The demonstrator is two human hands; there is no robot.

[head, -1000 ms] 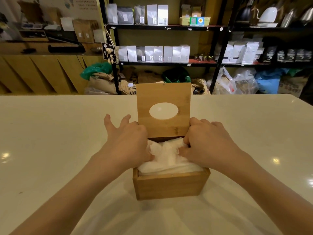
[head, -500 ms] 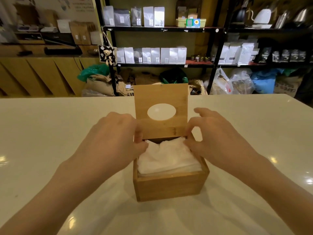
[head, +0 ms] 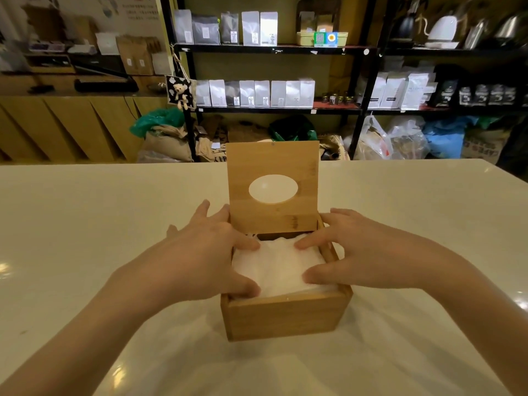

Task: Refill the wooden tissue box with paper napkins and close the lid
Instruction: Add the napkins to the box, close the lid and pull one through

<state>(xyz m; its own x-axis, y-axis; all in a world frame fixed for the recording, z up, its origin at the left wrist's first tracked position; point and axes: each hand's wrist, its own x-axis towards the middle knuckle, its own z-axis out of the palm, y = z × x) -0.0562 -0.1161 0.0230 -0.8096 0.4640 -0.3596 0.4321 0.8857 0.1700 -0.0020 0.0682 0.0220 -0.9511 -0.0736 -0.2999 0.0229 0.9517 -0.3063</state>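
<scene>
A wooden tissue box (head: 288, 315) stands on the white table just in front of me. Its hinged lid (head: 273, 215), with an oval hole, stands upright at the far side. A stack of white paper napkins (head: 281, 267) fills the box to the rim. My left hand (head: 200, 258) rests over the box's left edge, fingers spread, thumb and a fingertip touching the napkins. My right hand (head: 363, 252) mirrors it on the right edge, thumb and forefinger pressing on the napkins. Neither hand grips anything.
The white table (head: 85, 238) stretches wide to both sides and behind the box. Beyond its far edge stand black shelves (head: 271, 50) with white bags, sacks on the floor and a wooden counter at the left.
Both hands have moved from the back corners of the napkins near the lid to the sides of the box, fingers spread flat on the stack. The napkins now lie flatter.
</scene>
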